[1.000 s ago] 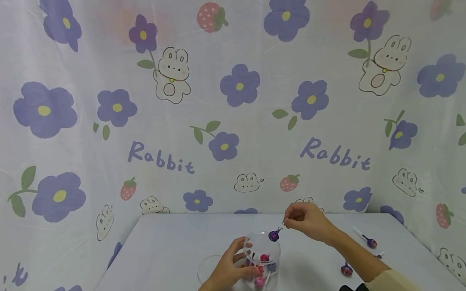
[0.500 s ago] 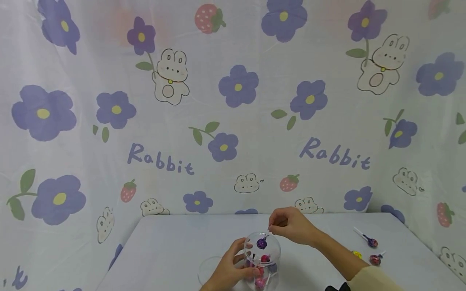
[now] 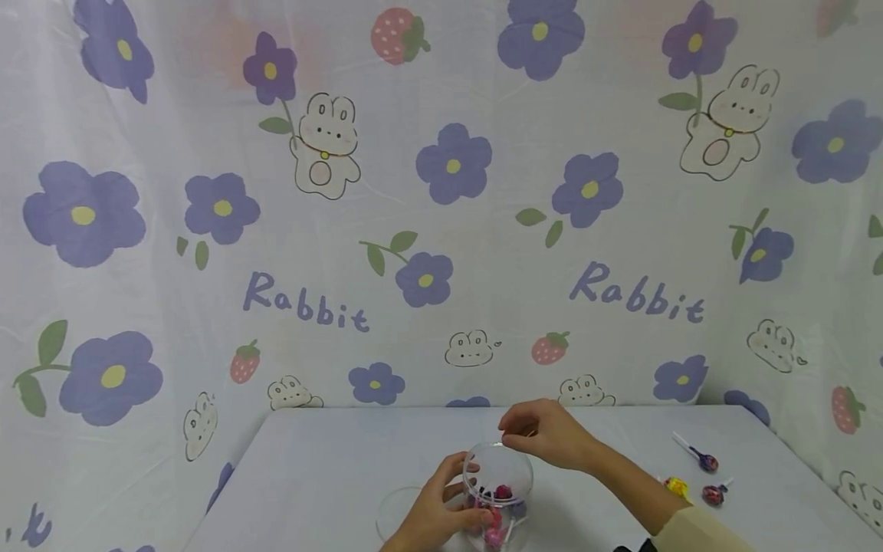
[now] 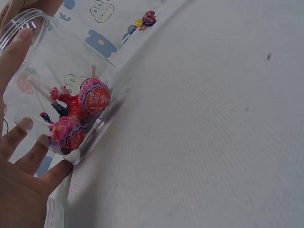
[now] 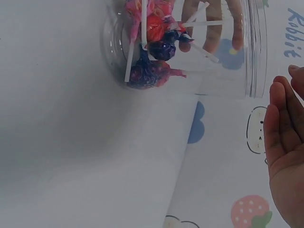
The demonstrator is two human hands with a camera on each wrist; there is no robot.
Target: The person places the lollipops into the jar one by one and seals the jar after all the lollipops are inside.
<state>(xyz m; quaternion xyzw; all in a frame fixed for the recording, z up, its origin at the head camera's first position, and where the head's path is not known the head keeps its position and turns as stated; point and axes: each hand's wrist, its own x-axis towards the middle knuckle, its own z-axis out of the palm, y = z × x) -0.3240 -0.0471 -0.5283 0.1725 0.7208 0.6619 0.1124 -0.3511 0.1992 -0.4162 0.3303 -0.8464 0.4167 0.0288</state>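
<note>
A clear round plastic jar [image 3: 507,468] stands near the front of the table, its mouth up. My left hand [image 3: 431,506] grips it from the left, thumb at the near side and fingers behind. Several wrapped lollipops [image 4: 95,97] in pink, red and dark purple lie at the bottom, sticks pointing various ways. Above the far right of the rim is my right hand [image 3: 548,438], fingers loosely bent with nothing between them. In the right wrist view a dark purple lollipop [image 5: 162,50] lies among the others inside the jar.
Partly behind my left hand lies a clear round lid [image 3: 379,517]. To the right are a lollipop with a long stick [image 3: 707,461], a red one [image 3: 713,495] and a yellow one [image 3: 676,486]. A printed curtain [image 3: 455,230] hangs behind the white table [image 3: 310,468].
My right hand has moved left to the jar's rim and let go of a dark purple lollipop, which has dropped inside. The left hand keeps its grip on the jar.
</note>
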